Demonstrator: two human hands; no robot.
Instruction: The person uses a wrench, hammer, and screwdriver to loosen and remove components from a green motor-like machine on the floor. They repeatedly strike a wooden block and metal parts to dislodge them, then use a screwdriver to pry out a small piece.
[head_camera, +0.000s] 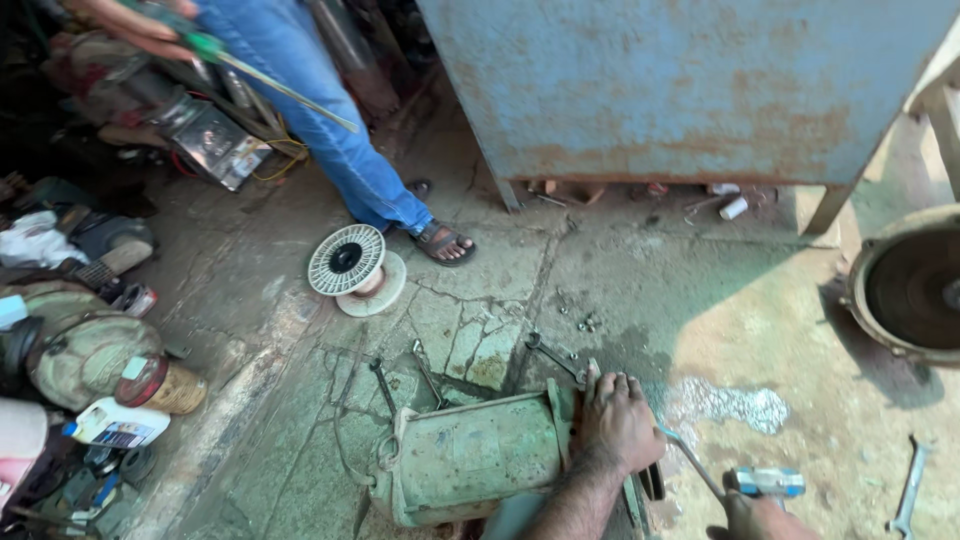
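A worn green electric motor (470, 460) lies on its side on the cracked concrete floor. My left hand (617, 420) rests flat on the motor's right end, fingers spread over the end plate. My right hand (757, 517) shows only partly at the bottom edge. It grips a tool (765, 483) with a blue and silver body and a thin bent metal shaft (690, 462) that reaches towards the motor's end. The tool's tip is hidden behind my left hand.
Spanners lie on the floor above the motor (555, 357) (383, 386) and at far right (909, 490). Also there: an empty wire spool (347, 262), small screws (586, 323), a rusty blue cabinet (690, 90), a round cover (915, 290), and another person in jeans (330, 120) holding a green-handled screwdriver (215, 48).
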